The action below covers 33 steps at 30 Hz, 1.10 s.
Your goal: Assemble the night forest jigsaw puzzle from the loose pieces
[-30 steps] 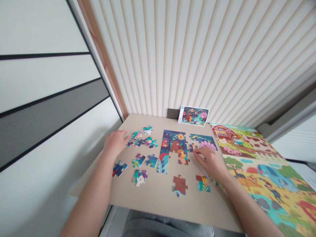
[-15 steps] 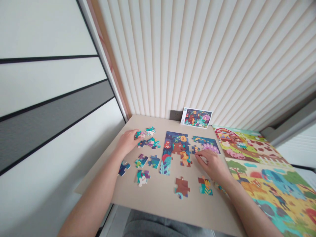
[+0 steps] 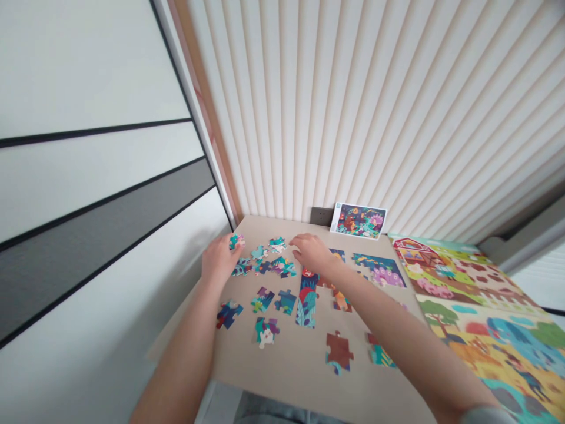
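Note:
My left hand (image 3: 219,259) is raised at the far left of the beige board (image 3: 295,359), its fingers pinched on a teal and pink puzzle piece (image 3: 235,240). My right hand (image 3: 311,250) has crossed over to the left and lies palm down, fingers reaching the cluster of loose pieces (image 3: 273,265) at the back left. Its forearm covers part of the joined puzzle section (image 3: 308,294). A second joined section (image 3: 379,271) lies to the right.
Loose pieces lie scattered across the board: a blue one (image 3: 228,313), a white-and-purple one (image 3: 265,331), a brown one (image 3: 339,351). A reference picture card (image 3: 359,220) leans on the ribbed wall beside a socket (image 3: 321,216). A large farm puzzle mat (image 3: 481,312) fills the right.
My right hand left the right joined section and swung left across the assembled part to the loose cluster. My left hand lifted a teal piece off the board.

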Each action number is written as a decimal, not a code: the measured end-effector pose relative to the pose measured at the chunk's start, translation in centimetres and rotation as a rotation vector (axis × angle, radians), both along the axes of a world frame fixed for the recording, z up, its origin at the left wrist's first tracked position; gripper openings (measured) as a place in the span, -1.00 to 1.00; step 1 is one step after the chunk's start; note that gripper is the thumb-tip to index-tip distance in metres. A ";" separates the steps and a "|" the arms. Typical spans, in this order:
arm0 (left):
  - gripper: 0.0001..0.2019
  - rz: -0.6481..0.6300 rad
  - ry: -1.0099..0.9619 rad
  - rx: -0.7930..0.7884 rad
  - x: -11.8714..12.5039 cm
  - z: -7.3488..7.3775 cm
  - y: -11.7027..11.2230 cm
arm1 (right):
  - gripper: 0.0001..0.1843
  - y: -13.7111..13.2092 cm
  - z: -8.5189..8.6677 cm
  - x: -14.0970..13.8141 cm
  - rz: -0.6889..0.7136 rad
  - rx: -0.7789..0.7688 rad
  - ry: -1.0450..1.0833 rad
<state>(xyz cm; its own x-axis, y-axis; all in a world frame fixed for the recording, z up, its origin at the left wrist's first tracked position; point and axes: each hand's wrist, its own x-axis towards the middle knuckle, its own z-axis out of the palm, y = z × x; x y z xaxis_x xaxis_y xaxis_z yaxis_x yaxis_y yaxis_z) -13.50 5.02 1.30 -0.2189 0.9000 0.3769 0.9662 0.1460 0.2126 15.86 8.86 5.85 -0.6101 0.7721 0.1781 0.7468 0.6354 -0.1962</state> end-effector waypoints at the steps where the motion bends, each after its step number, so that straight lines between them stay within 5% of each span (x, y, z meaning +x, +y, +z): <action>1: -0.56 0.003 -0.006 -0.008 0.1 -0.1 0.0 | -0.64 1.4 -0.3 -1.4 0.018 -0.008 -0.006; 7: -0.59 0.033 -0.019 -0.024 -0.2 -0.2 0.0 | -0.52 6.1 -2.5 -4.9 0.097 -0.063 -0.054; 19: -0.56 0.181 -0.048 0.061 -1.5 0.5 -0.5 | -0.61 5.6 -2.4 -2.0 -0.123 0.058 -0.034; 22: -0.58 0.197 -0.053 0.082 -1.5 0.8 -0.6 | -0.60 3.9 -2.1 -4.7 0.005 0.074 0.004; 27: -0.60 0.141 -0.059 0.093 -1.1 0.8 -0.7 | -0.42 -0.3 -2.9 -10.9 0.434 0.002 0.020; 33: -0.63 0.100 -0.049 0.093 -0.7 0.5 -0.7 | -0.57 -1.8 -4.5 -11.1 0.472 0.005 0.046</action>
